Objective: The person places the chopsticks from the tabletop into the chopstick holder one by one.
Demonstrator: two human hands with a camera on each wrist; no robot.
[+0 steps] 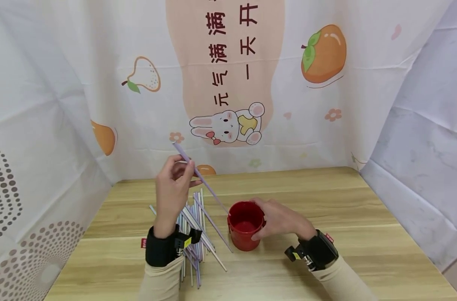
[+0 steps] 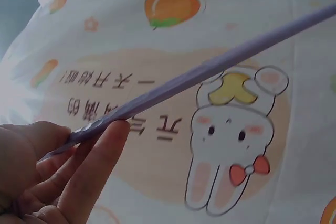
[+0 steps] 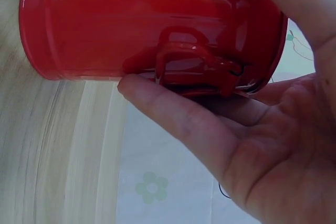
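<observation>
The left wrist camera (image 1: 195, 235) appears to hide parts of the loose sticks (image 1: 198, 217).

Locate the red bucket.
In the head view, the red bucket is at lower center, just right of the pile of sticks, with the right hand gripping its right side.

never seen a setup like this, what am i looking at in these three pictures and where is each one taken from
There's no robot here, just a person's two bare hands, with a camera worn on the head and one on each wrist. The wide picture looks forward and down from the head; the other two are wrist close-ups, so things appear tilted or turned.

The left hand pinches a thin purple stick, its lower end by the rim of a shiny red round bucket. The right hand grips that bucket's side. On the light wood-grain table lies a loose pile of thin purple, white and pale blue sticks.
</observation>
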